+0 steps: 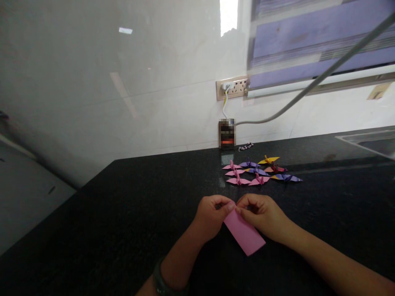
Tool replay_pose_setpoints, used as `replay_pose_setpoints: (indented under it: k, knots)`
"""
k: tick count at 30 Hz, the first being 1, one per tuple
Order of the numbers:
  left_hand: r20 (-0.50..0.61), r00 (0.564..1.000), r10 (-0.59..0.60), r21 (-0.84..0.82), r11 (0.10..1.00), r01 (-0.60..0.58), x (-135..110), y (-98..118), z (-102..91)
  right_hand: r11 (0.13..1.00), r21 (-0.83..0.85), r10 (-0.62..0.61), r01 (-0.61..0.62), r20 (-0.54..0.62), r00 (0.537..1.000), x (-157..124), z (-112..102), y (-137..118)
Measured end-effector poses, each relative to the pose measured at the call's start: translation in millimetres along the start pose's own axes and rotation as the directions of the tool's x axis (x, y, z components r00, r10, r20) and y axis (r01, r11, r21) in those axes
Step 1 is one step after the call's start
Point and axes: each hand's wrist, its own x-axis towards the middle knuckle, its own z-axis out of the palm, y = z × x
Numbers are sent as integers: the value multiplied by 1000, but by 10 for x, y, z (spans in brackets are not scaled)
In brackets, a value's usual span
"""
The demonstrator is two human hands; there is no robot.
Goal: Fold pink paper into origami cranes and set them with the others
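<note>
A folded pink sheet of origami paper [245, 234] slants toward me above the black countertop, a long rectangle in shape. At its far end, my left hand [213, 216] pinches one corner between thumb and finger. My right hand [262, 216] grips the other side of that end, its thumb and forefinger pressed together. The two sets of fingertips almost meet. Beyond my hands stand several folded paper cranes [257, 180] in loose rows, pink, purple, yellow and reddish.
Against the tiled wall leans a small blurred-out box or device [227, 135], with a beaded string [246, 146] beside it. A grey cable [286, 109] runs up to the right. A wall socket [232, 87] holds a white plug. The black countertop [138, 213] ends at the left.
</note>
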Motion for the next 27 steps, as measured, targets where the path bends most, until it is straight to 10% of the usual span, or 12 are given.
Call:
replay_pose_setpoints:
  k: [27]
  knots:
    - [-14, 997, -81, -189, 979, 77, 4, 8, 26, 999, -41, -27, 23, -89, 996, 9, -3, -10]
